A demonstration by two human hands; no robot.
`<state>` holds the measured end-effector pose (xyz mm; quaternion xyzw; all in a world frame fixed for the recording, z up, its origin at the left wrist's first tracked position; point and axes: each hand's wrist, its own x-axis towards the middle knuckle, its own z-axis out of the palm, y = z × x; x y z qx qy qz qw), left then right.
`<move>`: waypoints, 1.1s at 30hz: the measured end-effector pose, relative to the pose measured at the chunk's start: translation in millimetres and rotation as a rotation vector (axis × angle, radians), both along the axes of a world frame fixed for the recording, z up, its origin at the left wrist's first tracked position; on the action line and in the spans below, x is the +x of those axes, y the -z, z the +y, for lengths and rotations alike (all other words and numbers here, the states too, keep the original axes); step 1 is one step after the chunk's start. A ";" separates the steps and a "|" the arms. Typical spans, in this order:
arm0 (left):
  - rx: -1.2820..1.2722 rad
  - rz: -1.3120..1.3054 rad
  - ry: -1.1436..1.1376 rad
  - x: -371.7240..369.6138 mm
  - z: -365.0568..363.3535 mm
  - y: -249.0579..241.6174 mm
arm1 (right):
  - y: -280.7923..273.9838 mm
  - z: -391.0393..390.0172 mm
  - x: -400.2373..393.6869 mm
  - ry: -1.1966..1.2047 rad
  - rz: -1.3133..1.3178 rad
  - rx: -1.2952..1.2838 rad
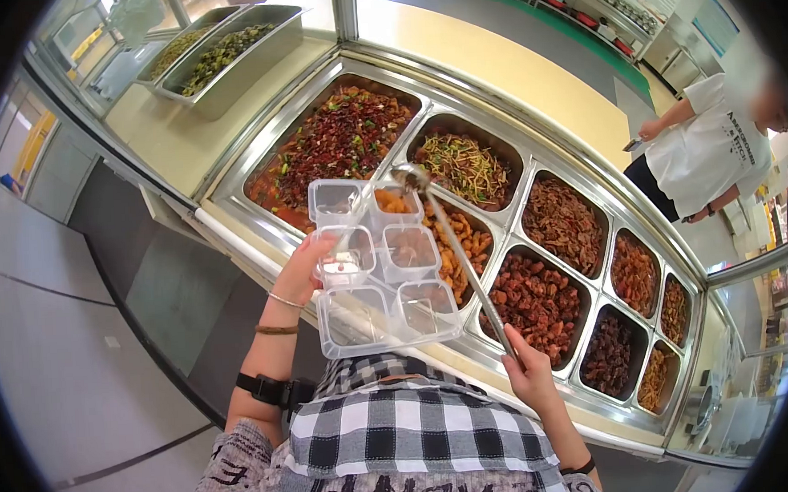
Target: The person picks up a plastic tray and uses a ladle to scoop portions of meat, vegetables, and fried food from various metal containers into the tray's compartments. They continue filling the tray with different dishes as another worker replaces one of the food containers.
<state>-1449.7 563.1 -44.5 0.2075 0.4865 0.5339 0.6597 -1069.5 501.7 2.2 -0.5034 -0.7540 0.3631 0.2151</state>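
At a canteen serving line, we are holding a clear plastic compartment tray (382,264) up over the food with our left hand (304,273), whose fingers are clamped on the tray's left edge while the rest of the tray is jutting out to the right, roughly level. Our right hand (527,371) is closed round the end of a long metal ladle (458,251). The ladle's long axis is running from that hand, low and to the right, up and leftward across the tray, so its bowl (411,176) is hanging at the tray's far edge, just beside the top right compartment, where a little orange food (393,203) is already lying. The other compartments are looking empty, as far as we can tell through the clear plastic.

The tray is sitting between us and the steel pans sunk in the desk (232,223): a large pan of red chilli dish (335,142) beyond it, a pan of shredded greens (467,166) to the right of the bowl, and a pan of orange fried pieces (465,242) directly beneath the handle. The left hand is the nearer one to the tray; the right is reaching it only through the ladle. Across the line, a person in a white shirt (710,149) is standing, apparently looking at a phone.
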 end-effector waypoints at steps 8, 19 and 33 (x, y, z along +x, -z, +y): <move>0.075 -0.137 -0.175 -12.1 20.9 8.1 | 14.7 -1.7 -11.0 0.378 0.437 -0.501; 0.017 -0.138 -0.268 -20.2 33.0 -29.4 | 31.0 -8.9 -13.2 0.475 0.552 -0.696; 0.069 -0.113 -0.251 -37.9 6.1 -8.7 | 19.5 -20.3 -13.0 0.513 0.392 -0.680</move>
